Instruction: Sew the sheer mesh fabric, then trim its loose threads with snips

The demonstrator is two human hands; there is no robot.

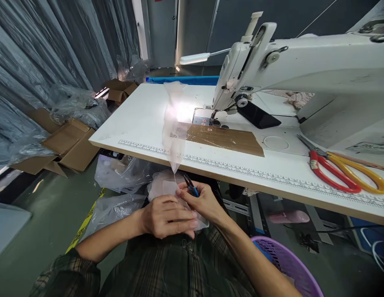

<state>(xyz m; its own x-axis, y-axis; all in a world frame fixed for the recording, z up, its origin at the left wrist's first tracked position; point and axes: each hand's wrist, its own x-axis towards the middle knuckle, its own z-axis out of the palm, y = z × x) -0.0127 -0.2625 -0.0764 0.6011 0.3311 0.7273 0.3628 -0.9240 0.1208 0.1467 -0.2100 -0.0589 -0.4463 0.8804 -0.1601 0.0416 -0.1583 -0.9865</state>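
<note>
Sheer white fabric (175,146) hangs over the table's front edge and bunches in my lap. My left hand (169,216) lies closed over the gathered part, its fingers bent around the cloth. Just beside it, my right hand (202,200) holds blue-and-black thread snips (193,189), their blades pointing up and left. The right thumb and forefinger also pinch the fabric near a thin strand that runs up to the hanging tip. Part of the cloth is hidden under both hands.
A white sewing machine (272,62) stands on the white table (133,111), beside brown cardboard (226,140), a black phone-like object (257,113) and red-and-yellow-handled scissors (337,169). Cardboard boxes (74,142) are at left. A purple basket (291,260) sits low at right.
</note>
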